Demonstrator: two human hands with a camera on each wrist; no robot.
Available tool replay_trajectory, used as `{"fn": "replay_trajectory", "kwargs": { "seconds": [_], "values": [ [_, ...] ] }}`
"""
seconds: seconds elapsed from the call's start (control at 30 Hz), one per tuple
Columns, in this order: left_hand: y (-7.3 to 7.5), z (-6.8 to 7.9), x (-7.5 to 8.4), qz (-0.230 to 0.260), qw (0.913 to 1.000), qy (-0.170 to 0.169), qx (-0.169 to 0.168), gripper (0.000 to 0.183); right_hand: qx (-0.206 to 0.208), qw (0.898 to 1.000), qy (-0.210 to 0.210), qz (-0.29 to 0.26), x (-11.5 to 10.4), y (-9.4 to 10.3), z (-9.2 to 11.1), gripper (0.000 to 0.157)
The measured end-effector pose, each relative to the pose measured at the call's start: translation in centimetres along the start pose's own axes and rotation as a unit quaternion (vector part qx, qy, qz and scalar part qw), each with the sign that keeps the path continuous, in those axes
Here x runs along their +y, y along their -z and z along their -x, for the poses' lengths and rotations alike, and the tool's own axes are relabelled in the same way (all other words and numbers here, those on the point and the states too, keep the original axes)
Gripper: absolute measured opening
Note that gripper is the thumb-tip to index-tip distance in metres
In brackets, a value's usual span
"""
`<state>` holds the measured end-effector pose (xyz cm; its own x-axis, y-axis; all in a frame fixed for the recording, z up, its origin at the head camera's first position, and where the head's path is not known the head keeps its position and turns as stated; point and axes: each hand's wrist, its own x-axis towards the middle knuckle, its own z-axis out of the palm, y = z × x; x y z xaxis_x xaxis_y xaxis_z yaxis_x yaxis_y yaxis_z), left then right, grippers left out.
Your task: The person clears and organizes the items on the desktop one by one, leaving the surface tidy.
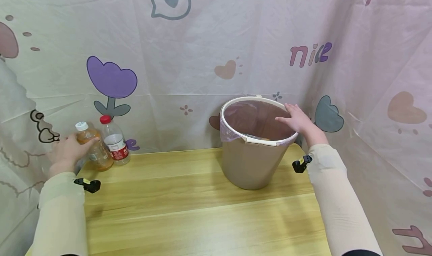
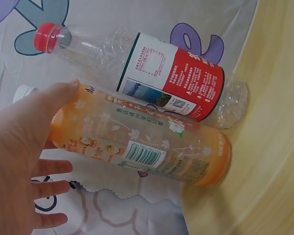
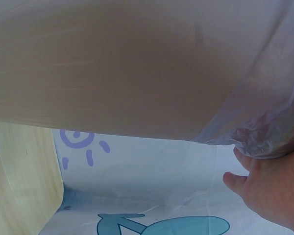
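An orange-labelled plastic bottle (image 1: 98, 155) with a white cap stands at the table's back left. My left hand (image 1: 67, 151) is at its upper part. In the left wrist view the thumb (image 2: 63, 95) overlaps the bottle near the cap, and three straight fingers show beside it. A clear bottle (image 1: 116, 145) with a red cap and a red and white label stands close beside it. My right hand (image 1: 298, 121) rests at the right rim of a beige bin (image 1: 254, 166), its fingers fairly straight. A thin purple liner (image 3: 269, 127) folds over the rim.
The wood-grain table (image 1: 189, 211) spreads between the bottles and the bin. A printed cloth (image 1: 182, 60) hangs behind and along both sides. Something small and orange (image 1: 265, 139) shows inside the bin. Small black cameras (image 1: 88, 185) are strapped to both wrists.
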<state>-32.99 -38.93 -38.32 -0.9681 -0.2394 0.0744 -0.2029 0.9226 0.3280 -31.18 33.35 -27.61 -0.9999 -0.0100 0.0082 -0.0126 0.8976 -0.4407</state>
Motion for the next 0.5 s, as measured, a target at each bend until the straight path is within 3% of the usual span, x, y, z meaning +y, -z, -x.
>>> {"fn": "replay_trajectory", "kwargs": {
  "seconds": [0.3, 0.5],
  "values": [
    [-0.8, -0.4, -0.2, 0.026, 0.9996, 0.007, -0.007, 0.108, 0.003, 1.0, -0.001, -0.003, 0.1, -0.1, 0.0, 0.083],
    [-1.1, -0.2, 0.0, 0.026, 0.9996, 0.01, 0.006, 0.107, 0.001, 1.0, -0.001, -0.003, 0.0, -0.1, 0.0, 0.085]
  ]
}}
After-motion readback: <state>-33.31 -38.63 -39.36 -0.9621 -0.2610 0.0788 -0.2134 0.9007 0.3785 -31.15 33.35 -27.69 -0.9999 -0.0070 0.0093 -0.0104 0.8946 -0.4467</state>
